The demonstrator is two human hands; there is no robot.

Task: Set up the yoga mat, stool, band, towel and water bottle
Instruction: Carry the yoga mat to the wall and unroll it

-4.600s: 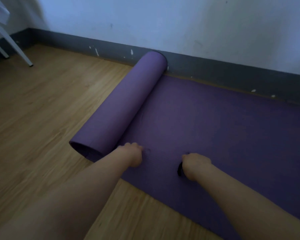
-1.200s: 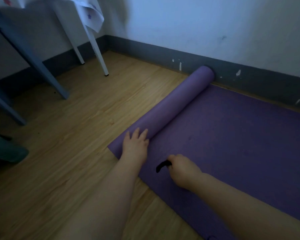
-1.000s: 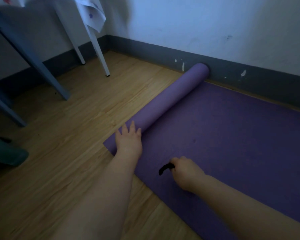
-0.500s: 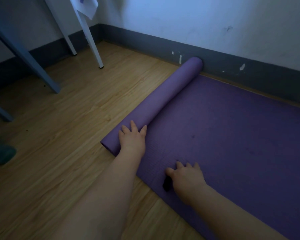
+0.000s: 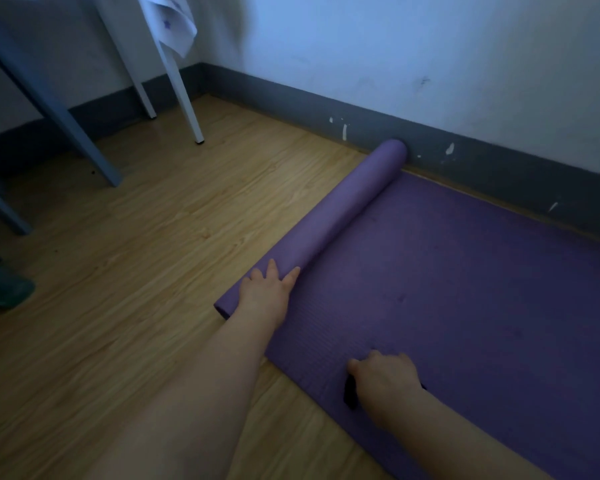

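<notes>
A purple yoga mat (image 5: 465,278) lies mostly unrolled on the wooden floor along the wall. Its remaining roll (image 5: 343,216) is thin and runs from the skirting board toward me. My left hand (image 5: 265,292) lies flat on the near end of that roll, fingers spread. My right hand (image 5: 385,379) rests on the flat mat near its front edge, curled over a black strap (image 5: 350,393) that sticks out beneath it.
White table legs (image 5: 184,95) and a hanging cloth (image 5: 174,26) stand at the back left corner. Blue legs (image 5: 59,112) cross the left side. A dark green object (image 5: 4,289) sits at the far left. Wooden floor (image 5: 153,254) stretches left of the roll.
The roll has grown thinner and travelled left as the mat spread out. My left hand followed it, flat on its near end. My right hand stayed on the mat over the black strap.
</notes>
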